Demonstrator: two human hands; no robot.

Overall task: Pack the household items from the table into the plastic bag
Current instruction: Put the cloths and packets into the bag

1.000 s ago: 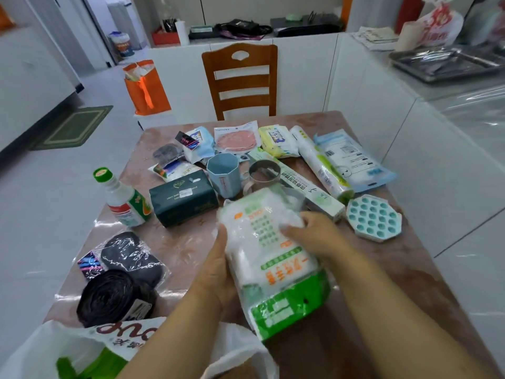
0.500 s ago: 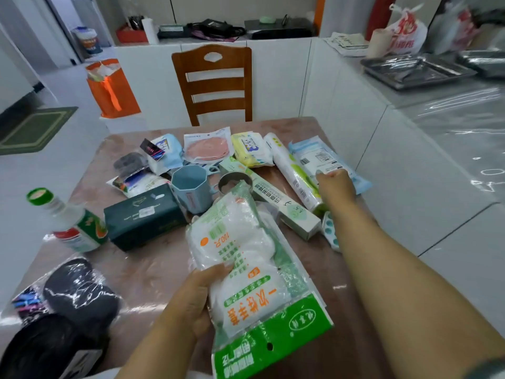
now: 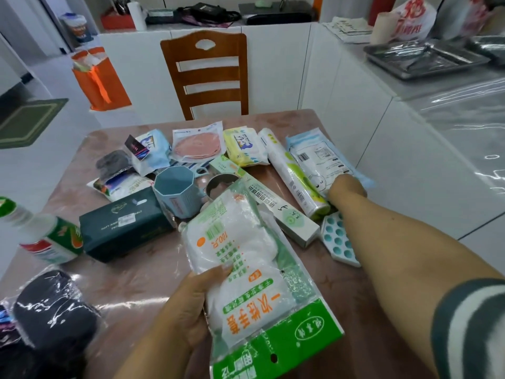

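on the glossy brown table (image 3: 142, 272), your left hand (image 3: 188, 310) grips the green-and-white glove packet (image 3: 246, 269); your right hand (image 3: 347, 191) reaches the blue-edged clear pouch (image 3: 314, 157), its grasp hidden from you.

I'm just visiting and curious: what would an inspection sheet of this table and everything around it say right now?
Surface: pinkish table under a clear glossy cover.
Job's things: green-and-white pack of disposable gloves, dark green tissue box, blue octagonal cup, white roll, blue-edged flat packet, teal silicone tray, white bottle, yellow wipes pack; the plastic bag is not in view.
Clutter: nothing seen apart from the items.
Hands: left hand grips the glove pack; right hand rests on the flat packet, grip unclear.
Cables: nothing seen.
Surroundings: wooden chair, orange paper bag, white cabinets, metal tray.
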